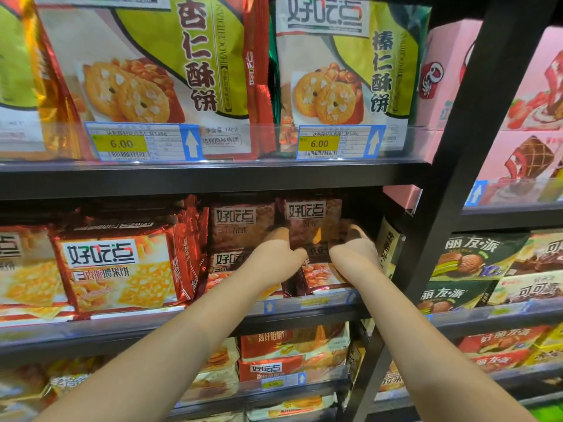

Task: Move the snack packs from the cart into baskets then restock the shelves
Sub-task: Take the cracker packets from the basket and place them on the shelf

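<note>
Brown biscuit pack (313,226), just left of the black shelf post (451,208), gripped at its side edges by left hand (278,257) and right hand (355,249), fingers curled. Restocking step; next move probably seats it squarely on the pack below (320,275).

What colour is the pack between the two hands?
Dark reddish brown pack, white logo panel; clearest in the head view.
</note>
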Motion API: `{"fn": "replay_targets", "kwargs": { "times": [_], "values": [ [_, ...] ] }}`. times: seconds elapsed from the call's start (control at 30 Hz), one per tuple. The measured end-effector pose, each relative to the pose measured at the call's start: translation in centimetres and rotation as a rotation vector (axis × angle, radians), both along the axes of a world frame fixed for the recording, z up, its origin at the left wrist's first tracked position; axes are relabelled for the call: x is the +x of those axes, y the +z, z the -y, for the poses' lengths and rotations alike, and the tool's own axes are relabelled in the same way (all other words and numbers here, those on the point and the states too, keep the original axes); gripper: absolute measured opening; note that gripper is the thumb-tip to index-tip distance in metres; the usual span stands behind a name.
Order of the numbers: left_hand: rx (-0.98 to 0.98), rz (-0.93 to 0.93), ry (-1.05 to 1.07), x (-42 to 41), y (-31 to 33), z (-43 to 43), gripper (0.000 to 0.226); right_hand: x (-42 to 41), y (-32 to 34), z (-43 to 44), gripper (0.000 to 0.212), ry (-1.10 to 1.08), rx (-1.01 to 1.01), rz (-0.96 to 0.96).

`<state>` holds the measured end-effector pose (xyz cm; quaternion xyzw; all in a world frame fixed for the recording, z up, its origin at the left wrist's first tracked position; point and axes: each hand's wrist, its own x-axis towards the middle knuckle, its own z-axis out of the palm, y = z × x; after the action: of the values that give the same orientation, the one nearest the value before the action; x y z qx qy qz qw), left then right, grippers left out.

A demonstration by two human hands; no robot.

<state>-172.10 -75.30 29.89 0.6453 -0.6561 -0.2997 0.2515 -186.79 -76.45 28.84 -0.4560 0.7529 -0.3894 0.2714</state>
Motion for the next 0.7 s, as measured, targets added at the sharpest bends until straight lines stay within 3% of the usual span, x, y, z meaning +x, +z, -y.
{"fn": "replay_targets", "kwargs": {
  "times": [0.3, 0.43, 0.57, 0.7],
  "values": [
    [-0.035, 0.023, -0.031, 0.2, -0.7, -0.2, 0.07, -0.1, -0.3, -0.1, 0.022, 0.01, 0.074, -0.046],
    [-0.067, 0.05, -0.046, 0.6, -0.6, -0.7, 0.068, -0.3, 0.0, -0.8, 0.012, 0.123, 0.076, -0.203],
    [-0.174, 0.23, -0.124, 1.8, 0.6, -3.3, 0.067, -0.1, 0.3, -2.4, 0.008, 0.274, -0.03, -0.423],
    [-0.433, 0.678, -0.189, 3.8, 1.4, -7.1, 0.067, 0.9, 0.8, -5.1, 0.031, 0.494, -0.258, -0.824]
  ]
}}
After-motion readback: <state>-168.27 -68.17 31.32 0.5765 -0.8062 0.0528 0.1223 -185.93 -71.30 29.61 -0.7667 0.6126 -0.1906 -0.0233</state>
